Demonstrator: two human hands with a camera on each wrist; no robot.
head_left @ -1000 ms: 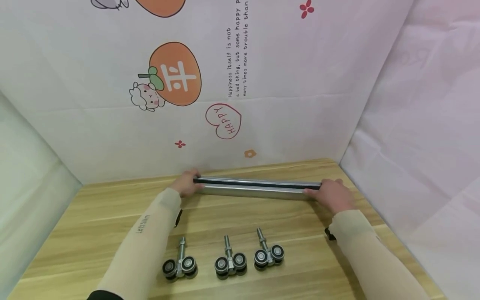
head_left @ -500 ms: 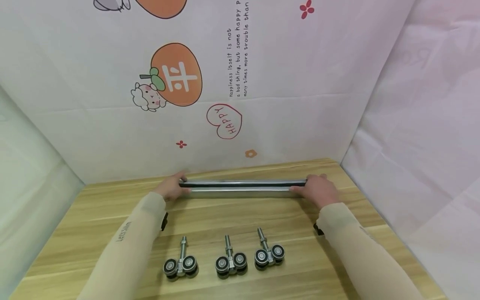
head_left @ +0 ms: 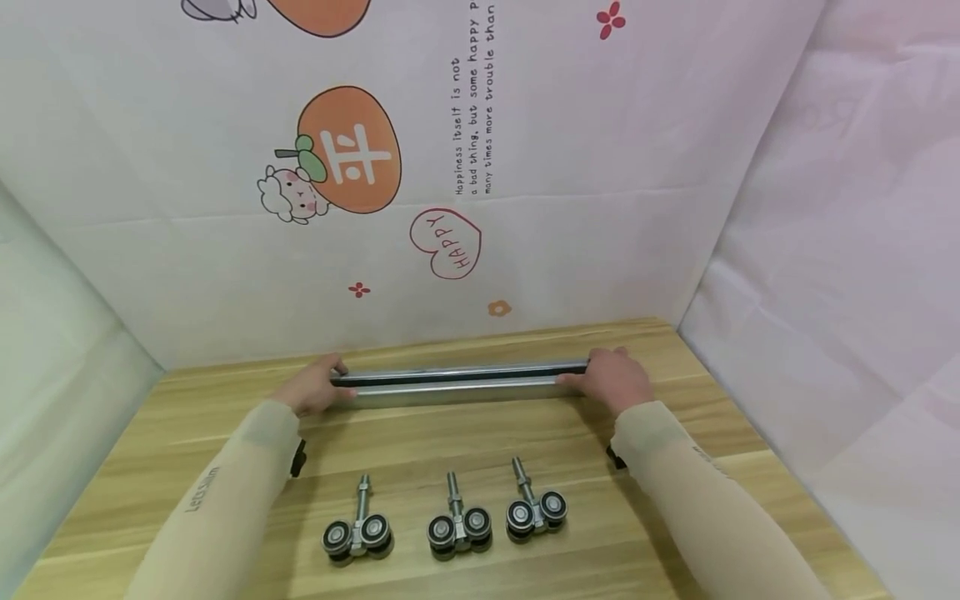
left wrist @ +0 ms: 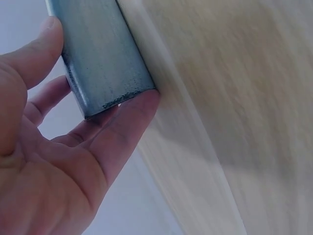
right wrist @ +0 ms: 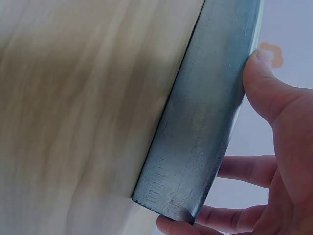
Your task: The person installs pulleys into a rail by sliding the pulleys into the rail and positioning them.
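Observation:
A long silver metal rail with a dark slot along its top lies across the far part of the wooden table. My left hand grips its left end and my right hand grips its right end. In the left wrist view, the thumb and fingers of the left hand curl round the end of the rail. The right wrist view has the right hand with its thumb along one edge of the rail and fingers at the end.
Three roller pieces with upright-pointing bolts lie nearer on the wooden table: a left one, a middle one and a right one. Behind stands a white printed cloth, with more white cloth at both sides.
Both hands have moved left together with the rail between them. The rail's slant has changed, its left end now slightly nearer. The roller pieces have not moved on the table.

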